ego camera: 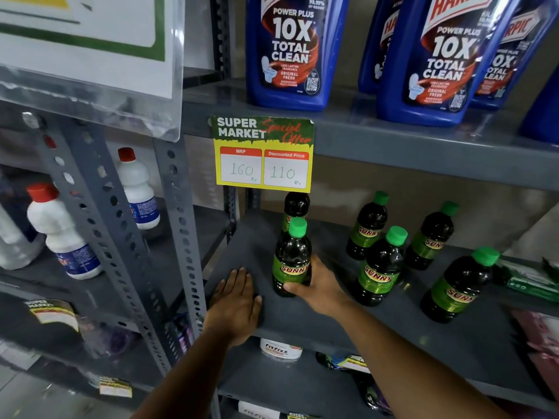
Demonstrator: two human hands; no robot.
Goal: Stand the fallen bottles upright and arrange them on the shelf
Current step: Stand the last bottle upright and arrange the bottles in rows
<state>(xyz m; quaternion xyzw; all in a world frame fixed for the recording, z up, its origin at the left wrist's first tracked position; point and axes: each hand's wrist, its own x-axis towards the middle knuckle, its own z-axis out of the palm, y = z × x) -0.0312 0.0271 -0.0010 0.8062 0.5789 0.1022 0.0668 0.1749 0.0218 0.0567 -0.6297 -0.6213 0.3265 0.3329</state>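
Observation:
Several dark bottles with green caps and green "Sunny" labels stand upright on the grey middle shelf (248, 243). My right hand (317, 285) grips the lower part of the front-left bottle (292, 252), which stands upright directly in front of another bottle (296, 205). My left hand (234, 300) lies flat, palm down, on the shelf's front left corner, fingers together, holding nothing. To the right stand a middle bottle (379, 267), two further back (367, 226) (431, 237), and one near the front right (458, 285).
Large blue Harpic bottles (287, 52) fill the shelf above, with a yellow price tag (263, 154) hanging from its edge. White red-capped bottles (60, 231) stand on the left rack behind a perforated post (184, 237). Green packets (527, 279) lie at the far right.

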